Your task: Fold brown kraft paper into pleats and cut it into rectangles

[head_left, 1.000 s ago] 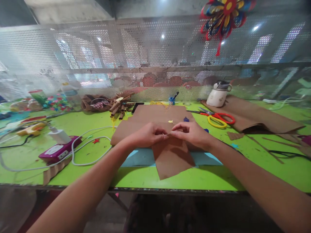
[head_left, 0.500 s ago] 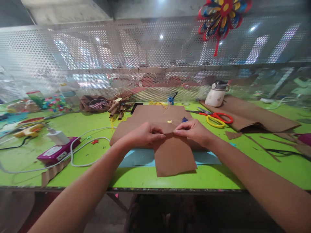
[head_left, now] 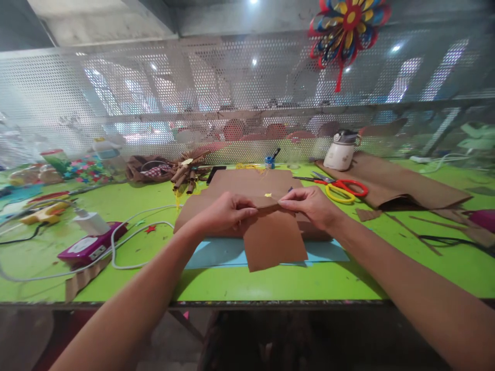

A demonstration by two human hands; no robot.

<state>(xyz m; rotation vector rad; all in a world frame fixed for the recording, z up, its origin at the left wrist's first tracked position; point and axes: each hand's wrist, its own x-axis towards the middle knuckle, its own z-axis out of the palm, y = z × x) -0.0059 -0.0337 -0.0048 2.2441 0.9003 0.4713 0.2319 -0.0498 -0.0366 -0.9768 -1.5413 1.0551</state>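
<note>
A piece of brown paper (head_left: 274,242) hangs toward me from both hands, its upper edge folded into a narrow strip. My left hand (head_left: 231,211) pinches that fold at its left end. At the right end, the thumb and fingers of my right hand (head_left: 309,205) are closed on the same fold. Beneath lies a larger brown paper sheet (head_left: 251,181), on top of light blue paper (head_left: 216,253). A small yellow scrap (head_left: 268,195) sits just beyond the fold. Part of a dark blue bit shows behind my right fingers.
Scissors with red and yellow handles (head_left: 344,189) lie right of the sheet, near a white flask (head_left: 340,150) and folded brown paper (head_left: 390,180). Rolled paper sticks (head_left: 187,178) lie back left. A purple power strip (head_left: 91,245) with a white cable (head_left: 114,247) is at left.
Both hands have lifted the folded edge slightly, and the paper's lower edge has risen from the table side. The view has shifted a little.
</note>
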